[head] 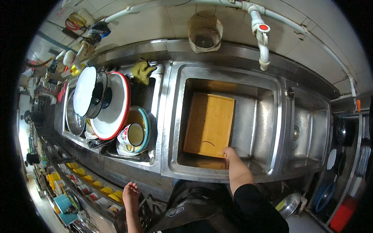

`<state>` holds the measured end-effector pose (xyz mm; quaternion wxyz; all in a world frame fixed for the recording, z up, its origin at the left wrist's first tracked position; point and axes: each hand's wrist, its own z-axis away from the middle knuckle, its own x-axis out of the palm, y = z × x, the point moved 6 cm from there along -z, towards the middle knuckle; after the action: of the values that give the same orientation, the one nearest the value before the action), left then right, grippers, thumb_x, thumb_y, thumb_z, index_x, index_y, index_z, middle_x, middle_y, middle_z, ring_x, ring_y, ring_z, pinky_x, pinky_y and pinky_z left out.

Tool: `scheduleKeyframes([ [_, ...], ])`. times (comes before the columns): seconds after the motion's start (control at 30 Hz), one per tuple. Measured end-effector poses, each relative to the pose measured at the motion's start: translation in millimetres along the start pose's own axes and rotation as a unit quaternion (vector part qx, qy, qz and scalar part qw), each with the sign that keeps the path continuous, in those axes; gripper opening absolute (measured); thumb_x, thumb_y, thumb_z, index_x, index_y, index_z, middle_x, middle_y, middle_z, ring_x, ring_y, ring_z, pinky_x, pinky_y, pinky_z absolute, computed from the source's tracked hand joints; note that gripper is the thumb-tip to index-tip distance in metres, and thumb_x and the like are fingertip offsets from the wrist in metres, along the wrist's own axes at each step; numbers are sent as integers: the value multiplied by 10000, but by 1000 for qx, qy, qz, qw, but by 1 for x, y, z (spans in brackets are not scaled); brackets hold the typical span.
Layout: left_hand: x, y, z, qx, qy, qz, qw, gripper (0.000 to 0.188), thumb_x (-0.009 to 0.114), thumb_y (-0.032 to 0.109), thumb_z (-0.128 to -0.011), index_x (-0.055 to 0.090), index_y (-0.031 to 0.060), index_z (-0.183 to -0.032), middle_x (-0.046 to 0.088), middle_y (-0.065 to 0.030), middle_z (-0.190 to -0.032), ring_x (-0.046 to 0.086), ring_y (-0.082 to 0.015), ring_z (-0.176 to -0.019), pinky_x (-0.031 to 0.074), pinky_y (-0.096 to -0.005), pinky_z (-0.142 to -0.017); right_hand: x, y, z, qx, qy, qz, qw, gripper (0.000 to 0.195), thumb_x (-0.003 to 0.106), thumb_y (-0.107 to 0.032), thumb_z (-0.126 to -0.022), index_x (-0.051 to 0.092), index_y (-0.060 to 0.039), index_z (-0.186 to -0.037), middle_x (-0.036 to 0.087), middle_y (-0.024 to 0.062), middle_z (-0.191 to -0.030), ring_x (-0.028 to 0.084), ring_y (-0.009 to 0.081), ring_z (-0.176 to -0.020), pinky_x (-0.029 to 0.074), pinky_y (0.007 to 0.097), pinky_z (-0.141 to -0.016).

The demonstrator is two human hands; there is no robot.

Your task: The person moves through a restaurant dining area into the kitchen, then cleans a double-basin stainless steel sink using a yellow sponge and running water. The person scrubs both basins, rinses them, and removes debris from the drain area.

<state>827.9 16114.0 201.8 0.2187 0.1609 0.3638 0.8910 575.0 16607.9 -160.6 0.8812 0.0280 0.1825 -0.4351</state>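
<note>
Inside the middle stainless steel sink point(263, 104) lies a yellow-brown rectangular board or tray point(210, 125) with a raised rim, which looks like bamboo. My right hand point(229, 153) grips its near right corner. The tray's far edge is up against the left side of the basin. Well to the left and below the sink's front edge, my left hand point(131, 192) hangs with fingers loosely curled and apart, holding nothing.
The left sink holds a red-rimmed enamel basin point(112, 110), white plates point(85, 91), a teal-rimmed bowl point(147, 116) and an enamel mug point(135, 134). A yellow-green cloth point(142, 72) lies behind them. Over the middle sink juts a white tap point(263, 52). Yellow containers point(106, 190) stand lower left.
</note>
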Motion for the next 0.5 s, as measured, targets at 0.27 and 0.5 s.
scheduleKeyframes([
  [0.27, 23, -17, 3, 19, -44, -92, 995, 219, 495, 231, -1001, 582, 39, -1062, 642, -60, -950, 601, -150, -837, 475, -269, -745, -49, -35, 89, -168, -170, -400, 885, 662, 486, 126, -610, 538, -57, -1244, 589, 89, -1060, 563, 257, -1017, 459, 286, -735],
  [0.5, 63, -28, -17, -21, -92, -121, 988, 221, 452, 181, -1013, 592, 16, -1060, 667, -66, -928, 606, -124, -798, 472, -243, -735, -98, -18, 198, -220, -131, -440, 861, 806, 422, 131, -593, 438, -71, -1373, 549, 102, -1232, 519, 274, -1103, 466, 282, -757],
])
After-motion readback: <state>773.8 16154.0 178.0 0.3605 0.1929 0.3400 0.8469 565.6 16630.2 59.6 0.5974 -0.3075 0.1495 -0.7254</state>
